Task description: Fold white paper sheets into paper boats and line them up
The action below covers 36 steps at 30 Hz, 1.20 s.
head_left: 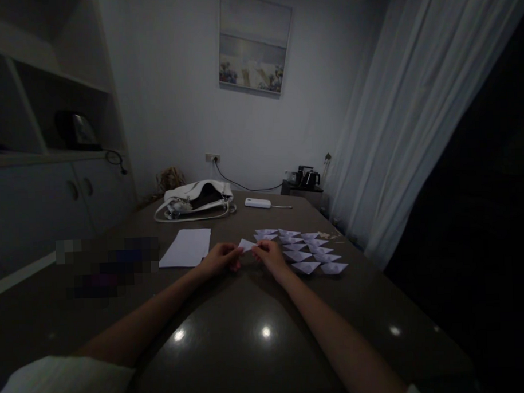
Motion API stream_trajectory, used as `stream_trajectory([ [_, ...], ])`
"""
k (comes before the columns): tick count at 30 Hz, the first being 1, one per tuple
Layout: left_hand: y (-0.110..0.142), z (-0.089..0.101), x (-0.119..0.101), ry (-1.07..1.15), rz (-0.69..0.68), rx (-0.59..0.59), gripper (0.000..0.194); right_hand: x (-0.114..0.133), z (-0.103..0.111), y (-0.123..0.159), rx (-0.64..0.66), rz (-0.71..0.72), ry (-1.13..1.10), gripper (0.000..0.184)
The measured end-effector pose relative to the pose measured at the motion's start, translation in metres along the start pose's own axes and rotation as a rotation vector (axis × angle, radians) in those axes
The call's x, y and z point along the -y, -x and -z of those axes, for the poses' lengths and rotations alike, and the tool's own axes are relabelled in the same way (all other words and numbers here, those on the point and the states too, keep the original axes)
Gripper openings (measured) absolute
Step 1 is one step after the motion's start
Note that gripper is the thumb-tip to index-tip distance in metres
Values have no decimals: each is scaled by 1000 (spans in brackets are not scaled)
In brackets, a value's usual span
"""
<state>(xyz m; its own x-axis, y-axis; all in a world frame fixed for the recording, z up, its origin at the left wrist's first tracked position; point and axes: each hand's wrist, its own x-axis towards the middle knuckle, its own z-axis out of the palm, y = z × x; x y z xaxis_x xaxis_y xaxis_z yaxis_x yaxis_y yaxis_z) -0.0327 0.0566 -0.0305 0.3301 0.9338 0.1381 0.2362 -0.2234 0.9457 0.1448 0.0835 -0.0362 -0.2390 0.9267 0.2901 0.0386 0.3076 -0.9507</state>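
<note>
Between my two hands is a small piece of folded white paper point(247, 244), held just above the dark table point(224, 335). My left hand point(222, 257) pinches its left end, fingers curled. At the right end, my right hand point(269, 254) grips it between thumb and fingers. Several folded paper boats point(306, 267) stand in rows close to the right of my right hand. A stack of white paper sheets point(185, 248) lies flat beyond and to the left of my left hand.
A white handbag point(197, 200) sits at the table's far side. Beside it lies a white power bank point(257, 203) with a short cable. A black kettle point(309, 177) stands on a small stand behind. Part of the table's left is blurred out. A pale curtain point(396, 111) hangs at right.
</note>
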Motion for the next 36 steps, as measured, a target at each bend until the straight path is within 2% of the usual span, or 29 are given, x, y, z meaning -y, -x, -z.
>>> stream_trajectory([
  [2, 0, 2, 2, -6, -4, 1, 52, -2, 1, 1, 14, -8, -7, 22],
  [7, 0, 3, 2, -24, -18, 10, 52, -3, -1, 4, 150, -19, -31, 35],
  [12, 2, 1, -3, -26, -16, 15, 50, -2, -1, 4, 175, -26, -24, 41],
  [19, 3, 1, -6, -70, -42, 32, 50, 5, 0, 7, 168, -78, -8, 36],
  [24, 3, 1, -3, -41, -46, 78, 48, 11, 0, 9, 247, -92, 25, 30],
  [30, 4, 0, -4, -27, -54, 92, 48, 16, -1, 11, 299, -21, 83, 28],
  [33, 3, 0, -4, 2, -34, 95, 49, 16, -2, 11, 291, 30, 87, 28],
  [36, 3, -1, -4, 13, -24, 101, 48, 14, -3, 10, 248, 14, 65, 26],
])
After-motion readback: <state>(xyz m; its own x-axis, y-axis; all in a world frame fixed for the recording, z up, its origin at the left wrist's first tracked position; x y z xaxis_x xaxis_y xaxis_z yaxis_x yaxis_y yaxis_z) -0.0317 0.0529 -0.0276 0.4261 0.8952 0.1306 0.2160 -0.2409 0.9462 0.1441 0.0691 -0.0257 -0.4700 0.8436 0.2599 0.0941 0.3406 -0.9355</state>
